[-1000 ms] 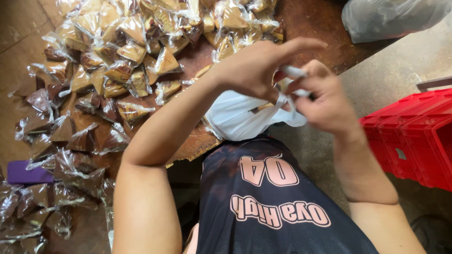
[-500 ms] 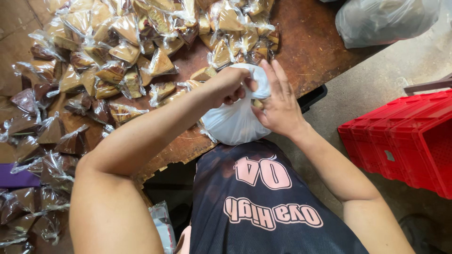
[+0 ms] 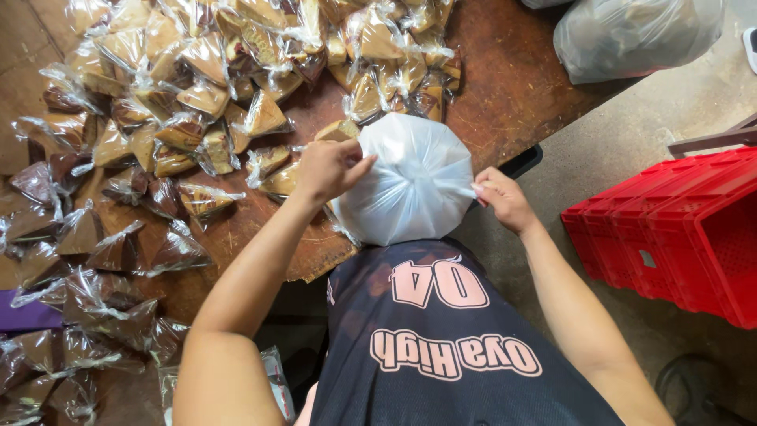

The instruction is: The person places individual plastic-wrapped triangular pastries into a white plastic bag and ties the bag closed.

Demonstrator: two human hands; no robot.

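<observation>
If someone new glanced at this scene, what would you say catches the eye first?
The white plastic bag at centre, pulled taut between the left hand and right hand. Behind it, a heap of cellophane-wrapped cake wedges covers the wooden table, and red plastic crates stand on the right.

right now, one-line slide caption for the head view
Both hands, left hand and right hand, pull a white plastic bag taut beside wrapped cake wedges on a wooden table.

The person wears a sleeveless dark top (image 3: 465, 347), black to deep navy with a faint mottled pattern. Pale pink block numerals and a line of rounded pink lettering, each outlined in a lighter edge, run across its front. Both arms are bare from shoulder to wrist, with no rings, watch or bands visible.
</observation>
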